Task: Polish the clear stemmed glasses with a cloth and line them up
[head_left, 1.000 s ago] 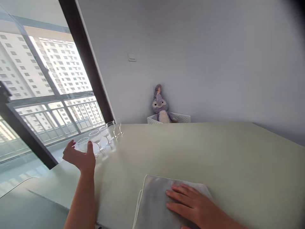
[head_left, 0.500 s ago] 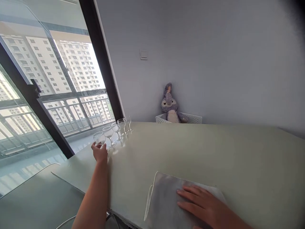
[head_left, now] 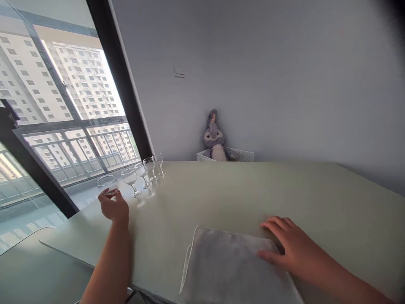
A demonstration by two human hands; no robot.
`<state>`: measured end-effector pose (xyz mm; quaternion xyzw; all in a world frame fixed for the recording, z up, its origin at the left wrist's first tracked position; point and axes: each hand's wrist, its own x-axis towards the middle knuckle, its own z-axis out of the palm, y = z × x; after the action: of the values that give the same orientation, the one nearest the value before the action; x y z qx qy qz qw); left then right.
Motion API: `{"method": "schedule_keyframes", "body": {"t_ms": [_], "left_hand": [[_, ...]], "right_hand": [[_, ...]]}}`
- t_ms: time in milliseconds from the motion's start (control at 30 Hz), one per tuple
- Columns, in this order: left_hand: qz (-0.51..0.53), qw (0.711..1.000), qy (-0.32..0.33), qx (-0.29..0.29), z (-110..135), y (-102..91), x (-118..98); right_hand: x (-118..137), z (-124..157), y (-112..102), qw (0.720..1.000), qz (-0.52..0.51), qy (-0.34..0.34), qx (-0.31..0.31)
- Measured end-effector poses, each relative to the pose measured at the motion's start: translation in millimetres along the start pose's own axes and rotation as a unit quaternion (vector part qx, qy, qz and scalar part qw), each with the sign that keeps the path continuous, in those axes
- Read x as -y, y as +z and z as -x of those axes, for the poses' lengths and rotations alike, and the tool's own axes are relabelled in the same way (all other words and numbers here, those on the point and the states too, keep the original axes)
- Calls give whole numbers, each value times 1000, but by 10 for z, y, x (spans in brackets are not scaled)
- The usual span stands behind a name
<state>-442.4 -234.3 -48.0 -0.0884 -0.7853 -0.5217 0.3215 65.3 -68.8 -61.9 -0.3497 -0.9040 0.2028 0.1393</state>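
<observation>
At the left, my left hand (head_left: 114, 204) is closed around the lower part of a clear stemmed glass (head_left: 107, 182); the fingers hide most of its stem. Beside it, several more stemmed glasses (head_left: 129, 177) stand upright in a row running toward the wall. A flat grey cloth (head_left: 230, 266) with a white cord along its left side lies at the table's near edge. My right hand (head_left: 294, 242) is over the cloth's right corner, thumb and fingers apart, with nothing held between them.
Those glasses stand on a pale green table (head_left: 240, 194). Behind its far edge, a purple plush toy (head_left: 217, 139) sits in a white perforated basket (head_left: 243, 155) against the wall. A dark-framed glass door (head_left: 114, 76) is at the left, with a lower surface (head_left: 41, 270) below.
My left hand has moved the glass left and nearer, away from the row. My right hand has shifted from the middle of the cloth to its right corner. The view has turned slightly right.
</observation>
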Motion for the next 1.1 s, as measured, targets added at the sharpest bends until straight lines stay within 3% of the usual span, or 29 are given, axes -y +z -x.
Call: {"method": "schedule_keyframes", "body": {"t_ms": [233, 333, 433, 533, 633, 700, 833, 933, 1033, 1100], "left_hand": [[30, 992, 125, 11, 122, -40, -358], [61, 980, 183, 40, 297, -75, -643], [99, 961, 244, 89, 546, -77, -1038], [148, 924, 280, 214, 856, -34, -1485], [163, 854, 307, 388, 1213, 15, -1874], [152, 819, 334, 440, 1460, 23, -2048], [143, 783, 377, 473, 1900, -36, -2161], [133, 753, 408, 499, 2108, -106, -2120], [108, 732, 456, 495, 2190, -149, -2061], [100, 726, 503, 458, 2193, -154, -2031]], "right_hand": [[113, 41, -255, 996, -26, 24, 84], [174, 26, -285, 984, -117, 21, 130], [161, -35, -341, 954, -262, 54, 138], [91, -107, -448, 888, -434, 113, 101], [-22, -149, -606, 819, -548, 168, 27], [-110, -160, -739, 781, -596, 181, -38], [-189, -183, -999, 717, -651, 160, -192], [-83, -260, -1051, 732, -623, 94, -260], [120, -367, -920, 800, -545, 0, -250], [260, -394, -787, 850, -477, -53, -217]]}}
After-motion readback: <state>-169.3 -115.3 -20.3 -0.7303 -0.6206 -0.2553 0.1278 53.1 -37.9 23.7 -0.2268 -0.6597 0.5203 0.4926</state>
